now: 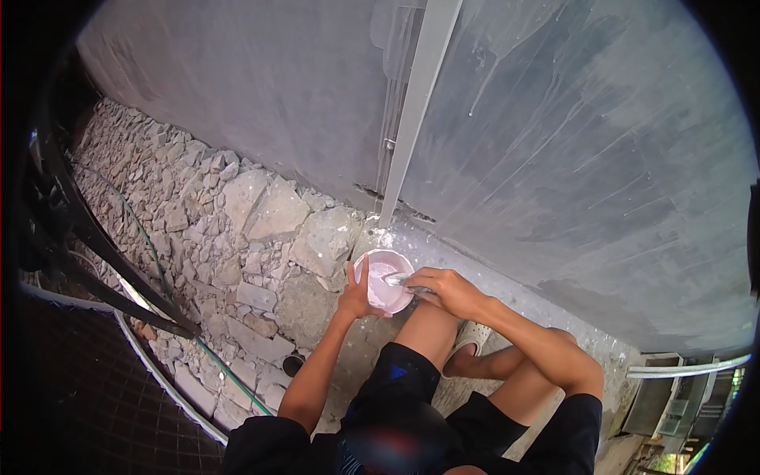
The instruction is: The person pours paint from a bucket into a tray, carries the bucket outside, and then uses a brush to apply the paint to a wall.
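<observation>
My left hand [358,299] grips the left side of a pale pink tub [406,264], with the thumb and fingers spread around its rim. Inside lies a whitish-pink paste or paint [381,296]. From the right, my right hand [447,289] is closed on the handle of a small spatula-like tool [395,279]. Its whitish end is in the tub, and its exact shape is too small to make out. The tub is held just in front of my bent knee, close to the foot of the wall.
A grey wall [570,158] with drip marks rises ahead, with a vertical metal strip [421,95] on it. Broken stone rubble [190,198] covers the ground at left, crossed by a green hose [229,372]. Dark metal bars [119,261] stand at far left.
</observation>
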### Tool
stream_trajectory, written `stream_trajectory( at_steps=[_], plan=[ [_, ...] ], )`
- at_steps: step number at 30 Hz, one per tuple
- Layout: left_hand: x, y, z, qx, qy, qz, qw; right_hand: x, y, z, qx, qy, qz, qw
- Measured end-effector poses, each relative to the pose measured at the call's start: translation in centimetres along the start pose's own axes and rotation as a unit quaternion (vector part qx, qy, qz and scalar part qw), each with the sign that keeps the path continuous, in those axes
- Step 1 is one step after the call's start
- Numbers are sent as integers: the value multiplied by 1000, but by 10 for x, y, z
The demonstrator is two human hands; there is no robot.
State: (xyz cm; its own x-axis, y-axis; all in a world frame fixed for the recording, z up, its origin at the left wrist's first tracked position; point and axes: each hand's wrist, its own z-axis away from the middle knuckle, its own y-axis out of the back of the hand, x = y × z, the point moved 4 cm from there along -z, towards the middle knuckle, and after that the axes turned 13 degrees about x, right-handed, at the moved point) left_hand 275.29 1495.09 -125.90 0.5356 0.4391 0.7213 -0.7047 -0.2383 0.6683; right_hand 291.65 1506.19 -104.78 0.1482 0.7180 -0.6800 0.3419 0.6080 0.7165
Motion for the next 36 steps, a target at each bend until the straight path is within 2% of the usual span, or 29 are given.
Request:
stream_trajectory(
  at_steps=[3, 6, 7, 9, 11, 15, 17, 26, 30, 32, 36],
  plan=[
    [2, 0, 3, 27, -23, -2, 999, 24, -24, 16, -26, 1, -32, 999],
    [11, 4, 6, 28, -4, -9, 1000, 54, -48, 38, -66, 4, 10, 998],
    [16, 5, 8, 54, -22, -2, 998, 59, -54, 41, -77, -14, 24, 997],
    [22, 3, 10, 41, -3, -15, 999, 65, -63, 51, -89, -34, 35, 995],
    [29, 3, 12, 35, 12, -26, 999, 61, -64, 49, -163, -54, 99, 980],
    [49, 7, 28, 51, 17, -65, 996, 73, -71, 50, -151, -7, 107, 983],
    [59, 6, 36, 37, 23, -83, 996, 76, -75, 50, -209, 24, 216, 953],
    [70, 2, 53, 56, 13, -105, 993, 74, -79, 47, -234, 1, 212, 949],
    [65, 5, 51, 53, 28, -85, 995, 67, -61, 33, -189, -37, 164, 968],
    [61, 4, 50, 50, 34, -81, 995, 63, -47, 23, -123, -65, 73, 988],
    [62, 2, 50, 60, 11, -87, 994, 57, -39, 22, -40, -36, 59, 997]
  ],
)
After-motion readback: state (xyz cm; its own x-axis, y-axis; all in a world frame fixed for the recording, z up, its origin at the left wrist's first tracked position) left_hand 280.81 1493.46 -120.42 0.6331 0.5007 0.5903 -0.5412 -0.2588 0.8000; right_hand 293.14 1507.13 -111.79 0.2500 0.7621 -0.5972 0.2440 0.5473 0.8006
